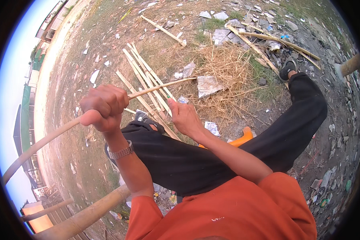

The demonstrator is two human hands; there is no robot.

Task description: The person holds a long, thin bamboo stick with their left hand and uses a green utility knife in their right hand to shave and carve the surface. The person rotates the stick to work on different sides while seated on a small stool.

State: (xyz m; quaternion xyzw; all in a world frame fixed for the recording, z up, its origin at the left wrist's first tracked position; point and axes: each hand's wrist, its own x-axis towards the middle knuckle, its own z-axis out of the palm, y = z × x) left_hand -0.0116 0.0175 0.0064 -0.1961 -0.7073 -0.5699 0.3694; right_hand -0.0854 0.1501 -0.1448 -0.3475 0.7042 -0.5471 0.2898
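Note:
A long, thin bamboo strip (44, 142) slants up from the lower left through my left hand (106, 108), its far end over a straw pile. My left fingers are wrapped round it in a fist, thumb toward me. Close under the strip, my right hand (185, 119) is closed with the thumb stretched toward it. A small bit of green shows at that thumb tip; what the hand holds is mostly hidden. Several split bamboo strips (139, 70) lie on the ground beyond my hands, beside my left shoe (150, 120).
Dry straw shavings (228, 72) surround a grey flat slab (209, 86). Bamboo pieces (276, 39) lie among rubble at the far right. An orange object (243, 137) lies between my legs. A thick bamboo pole (88, 212) crosses at lower left, and another pole (351, 65) at right.

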